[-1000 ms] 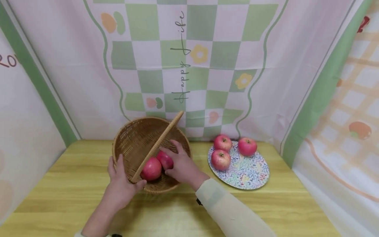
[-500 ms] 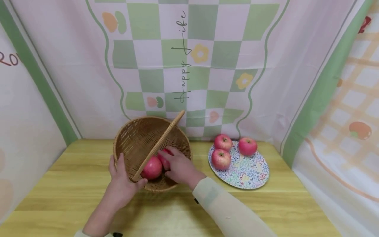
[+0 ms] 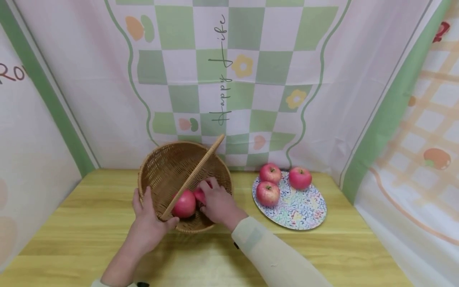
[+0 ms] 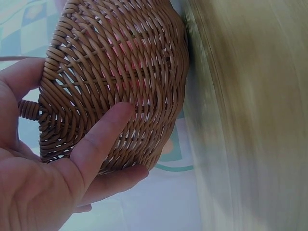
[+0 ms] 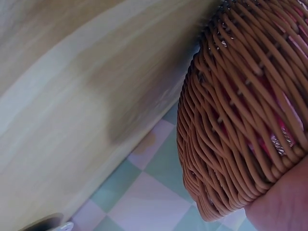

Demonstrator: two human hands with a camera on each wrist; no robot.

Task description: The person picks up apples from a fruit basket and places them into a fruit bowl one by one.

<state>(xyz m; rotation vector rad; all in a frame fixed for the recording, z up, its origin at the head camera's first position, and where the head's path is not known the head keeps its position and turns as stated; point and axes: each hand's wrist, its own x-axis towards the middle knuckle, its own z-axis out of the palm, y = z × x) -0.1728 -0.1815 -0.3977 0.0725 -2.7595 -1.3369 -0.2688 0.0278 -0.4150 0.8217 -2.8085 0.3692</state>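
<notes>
A round brown wicker basket (image 3: 157, 169) with an arched handle (image 3: 195, 171) is tilted toward me on the table. At its near left rim, my left hand (image 3: 148, 225) grips it; in the left wrist view, fingers of the left hand (image 4: 72, 168) lie along the woven outside wall. Inside, my right hand (image 3: 220, 205) has its fingers curled over a red apple (image 3: 199, 195), which they mostly cover. Another red apple (image 3: 185, 204) lies against it, partly behind the handle. The right wrist view shows the basket's wall (image 5: 231, 115) with red showing through the weave.
Right of the basket, a round speckled plate (image 3: 301, 215) carries three red apples (image 3: 300, 178). The wooden table (image 3: 201, 255) meets a printed checkered curtain (image 3: 240, 99) at the back, with more cloth hanging on both sides.
My right hand's fingers have curled further round the right apple in the basket, covering more of it. The left hand keeps its hold on the basket, and the plate stays put.
</notes>
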